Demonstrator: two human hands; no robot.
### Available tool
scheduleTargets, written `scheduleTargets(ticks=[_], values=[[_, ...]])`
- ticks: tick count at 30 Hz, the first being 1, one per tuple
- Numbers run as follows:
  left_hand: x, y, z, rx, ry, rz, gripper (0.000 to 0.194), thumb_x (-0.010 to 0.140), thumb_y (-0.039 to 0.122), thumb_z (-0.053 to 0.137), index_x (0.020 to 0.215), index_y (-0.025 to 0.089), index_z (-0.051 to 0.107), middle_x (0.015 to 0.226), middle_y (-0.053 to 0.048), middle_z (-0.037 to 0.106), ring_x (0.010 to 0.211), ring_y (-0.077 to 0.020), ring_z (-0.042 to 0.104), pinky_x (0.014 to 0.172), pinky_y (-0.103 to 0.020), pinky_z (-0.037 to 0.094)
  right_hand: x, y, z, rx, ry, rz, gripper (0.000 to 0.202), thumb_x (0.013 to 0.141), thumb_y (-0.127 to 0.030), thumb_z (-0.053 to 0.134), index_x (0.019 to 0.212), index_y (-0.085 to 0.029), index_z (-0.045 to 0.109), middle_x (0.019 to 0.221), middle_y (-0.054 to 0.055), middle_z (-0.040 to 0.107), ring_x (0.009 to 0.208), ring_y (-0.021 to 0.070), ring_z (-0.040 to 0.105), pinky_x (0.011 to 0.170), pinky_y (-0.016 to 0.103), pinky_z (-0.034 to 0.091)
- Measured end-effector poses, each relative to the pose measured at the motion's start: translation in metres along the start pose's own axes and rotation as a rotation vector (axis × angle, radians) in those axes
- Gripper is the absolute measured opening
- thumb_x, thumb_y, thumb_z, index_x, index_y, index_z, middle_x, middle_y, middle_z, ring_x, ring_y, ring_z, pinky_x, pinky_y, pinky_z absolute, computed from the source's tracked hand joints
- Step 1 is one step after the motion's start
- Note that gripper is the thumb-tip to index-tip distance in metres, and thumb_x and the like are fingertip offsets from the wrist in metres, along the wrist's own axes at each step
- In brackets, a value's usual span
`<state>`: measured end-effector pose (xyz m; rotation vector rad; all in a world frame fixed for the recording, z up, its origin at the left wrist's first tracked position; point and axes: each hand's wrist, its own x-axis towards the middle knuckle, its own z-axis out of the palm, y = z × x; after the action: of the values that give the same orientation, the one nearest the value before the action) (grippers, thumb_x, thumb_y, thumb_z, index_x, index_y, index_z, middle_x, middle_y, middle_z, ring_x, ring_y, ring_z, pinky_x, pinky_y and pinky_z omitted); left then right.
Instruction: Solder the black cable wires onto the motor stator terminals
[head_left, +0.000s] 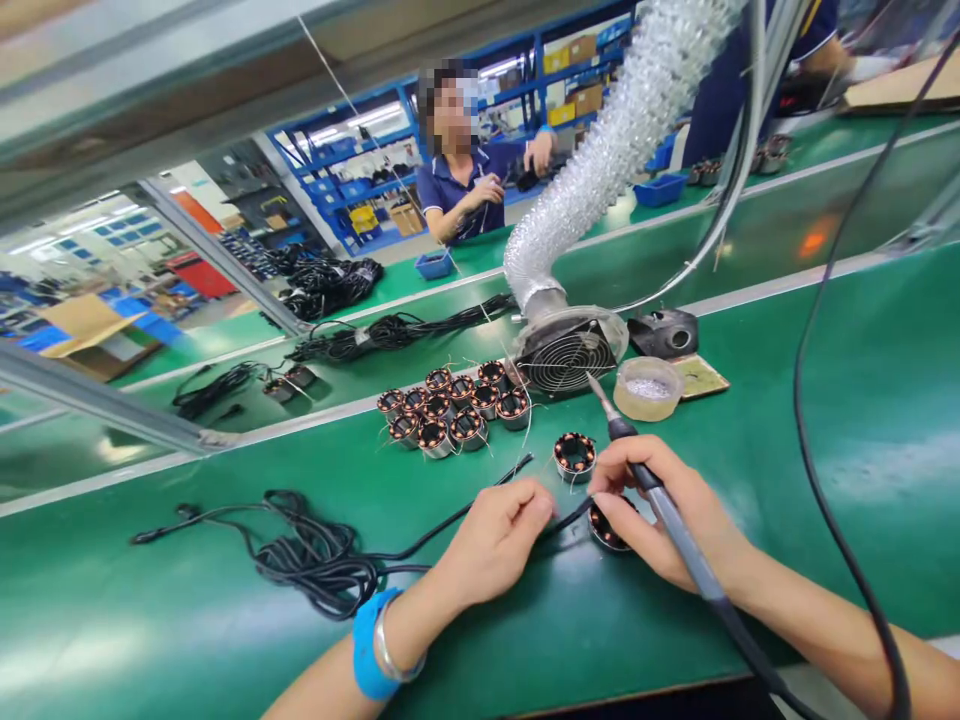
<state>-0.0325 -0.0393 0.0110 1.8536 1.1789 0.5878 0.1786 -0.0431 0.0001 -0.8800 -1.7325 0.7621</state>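
My left hand (504,535) is closed in a pinch on a black cable (574,515) above the green bench. My right hand (671,505) grips a soldering iron (681,530), its tip pointing up and away toward the fan. The thumb and forefinger of that hand also meet at the cable's end. Partly hidden beneath these fingers is a copper-wound stator (606,530). Another stator (574,456) stands just beyond it. Loops of black cable (311,560) lie to the left of my left hand.
Several stators (439,408) cluster before the round fan guard (568,358) of a silver duct (592,150). To its right sit a round tub (649,390) and a black iron holder (666,332). A hanging cord (806,400) crosses the right side. A co-worker (469,190) works across the bench.
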Motion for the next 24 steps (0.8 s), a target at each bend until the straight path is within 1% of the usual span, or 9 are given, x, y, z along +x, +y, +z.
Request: scheduleTargets(ticks=[2,3,5,7,9,12,15,18,24], values=[[0.006,0.004,-0.003,-0.02,-0.028,0.125,0.037,0.1,0.042,0.038,0.086,0.017,0.061,0.084,-0.003,0.059,0.081,-0.0157,0.052,0.078,-0.028,0.04,0.002,-0.001,0.003,0.018,-0.016,-0.014,0.022,0.089,-0.015,0.056,0.107,-0.025,0.05,0.083,-0.003,0.064,0.067,0.0073,0.062,0.063,0.016,0.052],[0.009,0.005,-0.002,-0.074,-0.063,0.145,0.038,0.1,0.045,0.038,0.087,0.017,0.06,0.086,-0.004,0.059,0.084,-0.0164,0.053,0.08,-0.029,0.042,0.002,-0.001,0.005,0.019,-0.018,-0.022,0.02,0.089,-0.014,0.056,0.106,-0.025,0.05,0.083,-0.003,0.064,0.066,0.007,0.062,0.063,0.016,0.052],[0.011,0.005,0.004,-0.284,-0.172,0.057,0.043,0.097,0.056,0.039,0.085,0.017,0.055,0.08,-0.003,0.058,0.071,-0.0144,0.054,0.068,-0.026,0.044,0.003,-0.002,0.01,-0.004,-0.001,-0.034,0.019,0.09,-0.014,0.056,0.105,-0.025,0.051,0.084,-0.004,0.063,0.067,0.0066,0.061,0.063,0.016,0.052],[0.01,0.003,0.014,-0.514,-0.21,-0.099,0.047,0.094,0.064,0.039,0.083,0.019,0.048,0.067,0.001,0.054,0.049,-0.0092,0.045,0.049,-0.022,0.035,0.002,-0.002,0.016,-0.045,0.024,-0.025,0.021,0.09,-0.014,0.056,0.107,-0.025,0.051,0.083,-0.004,0.063,0.067,0.0068,0.062,0.065,0.016,0.053],[0.008,0.001,0.022,-0.646,-0.143,-0.181,0.049,0.09,0.067,0.044,0.082,0.019,0.046,0.056,0.007,0.046,0.04,-0.0059,0.029,0.041,-0.02,0.023,0.0,-0.001,0.022,-0.08,0.06,-0.001,0.025,0.089,-0.013,0.056,0.111,-0.025,0.05,0.083,-0.003,0.063,0.067,0.0076,0.062,0.065,0.017,0.054],[0.008,0.0,0.024,-0.745,-0.082,-0.232,0.048,0.085,0.065,0.054,0.08,0.019,0.046,0.051,0.01,0.036,0.041,-0.0054,0.019,0.04,-0.019,0.015,-0.003,0.0,0.027,-0.116,0.112,-0.005,0.025,0.09,-0.013,0.054,0.112,-0.024,0.05,0.083,-0.002,0.064,0.068,0.0098,0.064,0.066,0.02,0.055],[0.008,0.0,0.02,-0.817,-0.099,-0.264,0.046,0.084,0.062,0.06,0.079,0.019,0.045,0.053,0.01,0.034,0.043,-0.0055,0.018,0.041,-0.02,0.013,-0.004,-0.001,0.029,-0.136,0.127,-0.029,0.024,0.089,-0.015,0.055,0.111,-0.023,0.052,0.088,0.001,0.066,0.071,0.0123,0.066,0.066,0.023,0.056],[0.006,-0.001,0.018,-0.811,-0.079,-0.235,0.045,0.083,0.06,0.062,0.079,0.019,0.043,0.055,0.009,0.036,0.047,-0.006,0.021,0.044,-0.02,0.015,-0.003,-0.003,0.029,-0.11,0.116,-0.014,0.028,0.087,-0.016,0.058,0.113,-0.023,0.05,0.086,0.0,0.066,0.07,0.0125,0.065,0.065,0.024,0.056],[0.003,-0.005,0.024,-0.795,-0.063,-0.208,0.046,0.083,0.061,0.062,0.082,0.02,0.043,0.056,0.009,0.036,0.048,-0.0065,0.021,0.047,-0.02,0.017,-0.004,-0.005,0.03,-0.08,0.103,-0.04,0.027,0.087,-0.013,0.055,0.112,-0.023,0.049,0.079,-0.002,0.063,0.065,0.0105,0.061,0.062,0.021,0.054]])
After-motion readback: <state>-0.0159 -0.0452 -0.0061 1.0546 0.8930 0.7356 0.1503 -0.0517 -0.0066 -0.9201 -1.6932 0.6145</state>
